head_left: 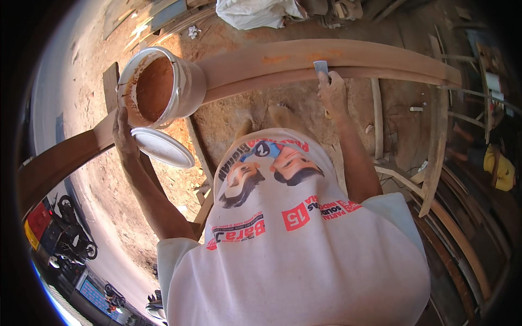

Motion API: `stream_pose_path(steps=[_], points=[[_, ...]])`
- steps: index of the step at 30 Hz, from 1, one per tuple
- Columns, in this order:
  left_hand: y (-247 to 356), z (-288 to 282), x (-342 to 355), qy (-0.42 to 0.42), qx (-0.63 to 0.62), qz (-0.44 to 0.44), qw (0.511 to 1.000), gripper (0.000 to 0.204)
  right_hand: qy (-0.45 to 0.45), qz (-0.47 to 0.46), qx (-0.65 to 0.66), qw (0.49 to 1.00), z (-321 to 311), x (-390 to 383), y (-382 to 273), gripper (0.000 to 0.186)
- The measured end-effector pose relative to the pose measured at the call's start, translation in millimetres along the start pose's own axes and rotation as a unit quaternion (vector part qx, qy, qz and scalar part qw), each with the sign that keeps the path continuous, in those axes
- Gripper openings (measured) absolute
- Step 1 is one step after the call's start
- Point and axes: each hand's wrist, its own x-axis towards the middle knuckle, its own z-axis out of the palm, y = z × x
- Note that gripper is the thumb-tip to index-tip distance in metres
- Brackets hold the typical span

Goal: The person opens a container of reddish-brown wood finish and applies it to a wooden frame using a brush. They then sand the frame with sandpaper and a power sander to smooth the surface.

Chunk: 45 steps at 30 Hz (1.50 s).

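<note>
A white plastic bucket (191, 81) with reddish-brown paste (155, 89) inside stands on a long wooden plank (239, 73). My left hand (125, 136) is at the bucket's near rim, its fingers closed against the edge and partly hidden. Beside that hand, just below the bucket, is a round white lid (163, 148), tilted. My right hand (333, 89) grips a putty knife (321, 67), its flat grey blade at the plank's near edge. Orange-brown smears (324, 55) mark the plank's face just beyond the blade.
Wooden supports (376, 117) stand beneath the plank. A white sack (258, 13) lies on the dirt ground at the far side. Stacked boards (462, 233) and a yellow cloth-like item (499, 168) are at right. Motorcycles (76, 231) are parked by the road at left.
</note>
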Motion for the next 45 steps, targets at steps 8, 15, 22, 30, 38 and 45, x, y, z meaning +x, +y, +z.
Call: stream_pose_path(steps=[8,15,22,30,38,45], points=[[-13.8,-16.0,8.1,-0.001,0.033,-0.027,0.999,0.062,0.017,0.039,-0.053,0.998,-22.1,5.6,2.3,0.032],[1.8,-0.8,0.7,-0.014,0.023,-0.015,1.0,0.075,-0.034,-0.051,-0.101,0.993,4.3,2.0,4.9,0.031],[-2.1,-1.1,0.4,-0.005,0.025,0.011,1.0,0.06,-0.034,-0.144,-0.177,0.973,-22.8,9.1,-14.2,0.049],[-4.4,-1.3,2.9,0.009,0.012,0.0,1.0,0.07,-0.194,-0.21,-0.353,0.891,-11.1,33.6,-36.7,0.056],[-7.8,-4.2,4.6,0.047,0.022,-0.032,0.998,0.072,-0.238,-0.305,-0.331,0.86,-16.4,61.7,-53.8,0.058],[-0.9,5.2,-4.5,0.069,-0.025,-0.043,0.996,0.067,-0.283,-0.391,-0.454,0.749,-19.9,78.0,-48.1,0.04]])
